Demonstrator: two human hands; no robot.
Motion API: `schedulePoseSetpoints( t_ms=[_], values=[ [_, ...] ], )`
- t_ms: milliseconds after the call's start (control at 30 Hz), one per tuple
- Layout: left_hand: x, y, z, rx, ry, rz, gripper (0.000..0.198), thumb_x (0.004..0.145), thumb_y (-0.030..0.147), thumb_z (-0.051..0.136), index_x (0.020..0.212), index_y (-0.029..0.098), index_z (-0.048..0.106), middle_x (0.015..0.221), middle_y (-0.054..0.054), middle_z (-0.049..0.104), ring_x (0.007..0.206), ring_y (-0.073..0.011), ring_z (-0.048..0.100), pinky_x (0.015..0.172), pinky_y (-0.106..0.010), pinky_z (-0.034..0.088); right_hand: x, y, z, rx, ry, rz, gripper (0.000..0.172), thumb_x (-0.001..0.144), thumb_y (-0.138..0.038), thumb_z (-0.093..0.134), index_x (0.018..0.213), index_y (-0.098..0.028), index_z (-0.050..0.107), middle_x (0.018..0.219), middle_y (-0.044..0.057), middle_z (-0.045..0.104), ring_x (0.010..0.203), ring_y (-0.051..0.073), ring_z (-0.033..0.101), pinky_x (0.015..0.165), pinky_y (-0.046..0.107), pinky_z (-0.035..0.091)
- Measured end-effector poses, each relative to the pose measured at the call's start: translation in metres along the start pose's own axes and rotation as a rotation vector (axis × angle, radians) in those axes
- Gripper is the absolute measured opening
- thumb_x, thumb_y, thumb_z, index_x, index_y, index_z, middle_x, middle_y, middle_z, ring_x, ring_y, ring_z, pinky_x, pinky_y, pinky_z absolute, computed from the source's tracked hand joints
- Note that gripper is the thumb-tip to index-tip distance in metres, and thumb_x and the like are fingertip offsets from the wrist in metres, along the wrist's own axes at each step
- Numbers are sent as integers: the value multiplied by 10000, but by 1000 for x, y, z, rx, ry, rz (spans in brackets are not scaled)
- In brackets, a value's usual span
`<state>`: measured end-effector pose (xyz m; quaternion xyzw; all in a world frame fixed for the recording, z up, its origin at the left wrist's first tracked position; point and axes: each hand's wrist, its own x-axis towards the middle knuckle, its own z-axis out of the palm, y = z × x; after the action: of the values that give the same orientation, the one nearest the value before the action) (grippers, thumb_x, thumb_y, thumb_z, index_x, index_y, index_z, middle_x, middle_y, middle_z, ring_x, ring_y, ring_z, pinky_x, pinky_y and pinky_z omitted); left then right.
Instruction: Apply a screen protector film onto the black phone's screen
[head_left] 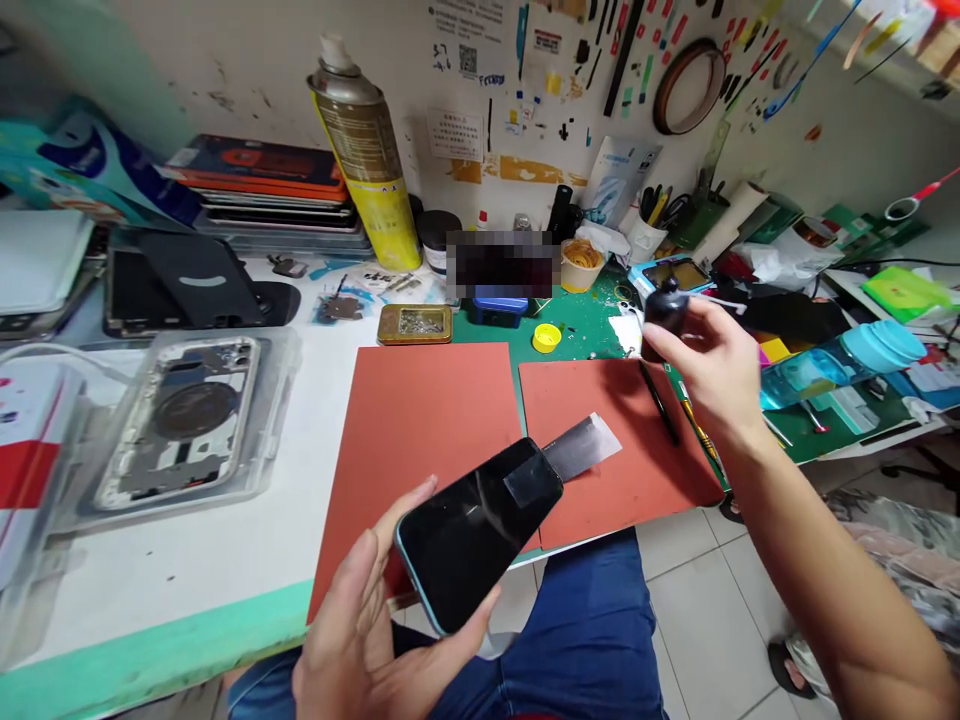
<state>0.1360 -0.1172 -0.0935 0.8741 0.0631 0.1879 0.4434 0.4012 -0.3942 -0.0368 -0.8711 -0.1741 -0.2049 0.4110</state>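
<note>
My left hand (390,610) is wrapped round the lower part of a smartphone (465,545), its dark screen facing up, tilted just above the front edge of the mats. From its upper end sticks out a dark film strip (574,450) with a whitish tip, stuck partly over the screen. My right hand (712,365) grips a small black bottle (664,320) above the far side of the right reddish mat (592,500). Its cap end points up, and my fingers hide part of it. Under that hand lies a black pen-like tool (660,405).
A second reddish mat (420,420) lies left. An opened phone frame sits in a clear plastic case (274,400). A tall spray can (367,160), a small tin (415,325) and a yellow cap (547,338) stand behind. A blue water bottle (840,360) lies right.
</note>
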Motion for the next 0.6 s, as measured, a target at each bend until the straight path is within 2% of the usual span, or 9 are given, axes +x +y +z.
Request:
schedulePoseSetpoints(
  t_ms=[100, 200, 267, 333, 400, 467, 500, 600],
  values=[
    [-8, -12, -1, 37, 48, -12, 862, 867, 316, 852, 1624, 377, 444, 1455, -68, 713, 1257, -338, 747, 916, -479, 728, 46, 15, 45, 5, -12, 94, 397, 889, -432, 792, 1185, -176, 724, 1108, 103, 795, 992, 271, 736, 929, 459, 606],
    [-13, -20, -2, 52, 102, -14, 850, 913, 318, 810, 1652, 365, 393, 1490, -86, 680, 1318, -327, 710, 1037, -515, 673, 75, 25, 83, -100, -33, 196, 330, 819, -350, 824, 1064, -152, 724, 978, 102, 791, 913, 277, 728, 923, 463, 585],
    [-13, -25, -6, 70, 80, 4, 840, 930, 320, 790, 1663, 349, 382, 1481, -107, 675, 1326, -345, 699, 1110, -585, 616, 82, 26, 95, -163, -91, 228, 282, 803, -320, 829, 1005, -154, 724, 952, 109, 787, 901, 290, 729, 936, 482, 577],
    [-10, -30, -11, 108, 27, 51, 850, 927, 308, 787, 1671, 332, 378, 1479, -128, 662, 1348, -379, 673, 1147, -660, 561, 78, 24, 93, -210, -162, 248, 256, 793, -291, 829, 982, -152, 726, 966, 128, 790, 915, 314, 737, 942, 508, 579],
    [-5, -34, -16, 159, -27, 123, 875, 908, 293, 800, 1672, 324, 377, 1473, -135, 655, 1377, -405, 639, 1153, -698, 534, 60, 15, 77, -250, -169, 246, 247, 807, -241, 788, 1027, -143, 735, 1008, 149, 794, 945, 334, 750, 950, 538, 585],
    [0, -36, -19, 202, -54, 191, 876, 894, 285, 808, 1664, 310, 390, 1457, -139, 657, 1382, -417, 622, 1147, -702, 532, 25, 0, 52, -245, -108, 188, 268, 863, -191, 675, 1119, -149, 743, 1049, 145, 797, 961, 319, 763, 963, 550, 592],
    [1, -36, -20, 216, -57, 213, 870, 894, 279, 805, 1661, 300, 394, 1447, -142, 660, 1377, -417, 620, 1144, -695, 533, 3, -10, 39, -201, -118, 141, 270, 894, -199, 633, 1135, -166, 751, 1027, 122, 800, 921, 293, 769, 945, 537, 608],
    [4, -32, -20, 234, -64, 235, 864, 904, 251, 792, 1667, 287, 387, 1419, -145, 667, 1331, -389, 630, 1099, -628, 574, -71, -42, 10, 109, -280, 148, 301, 955, -208, 570, 1207, -202, 733, 993, 69, 794, 827, 219, 774, 780, 413, 670]
  ],
)
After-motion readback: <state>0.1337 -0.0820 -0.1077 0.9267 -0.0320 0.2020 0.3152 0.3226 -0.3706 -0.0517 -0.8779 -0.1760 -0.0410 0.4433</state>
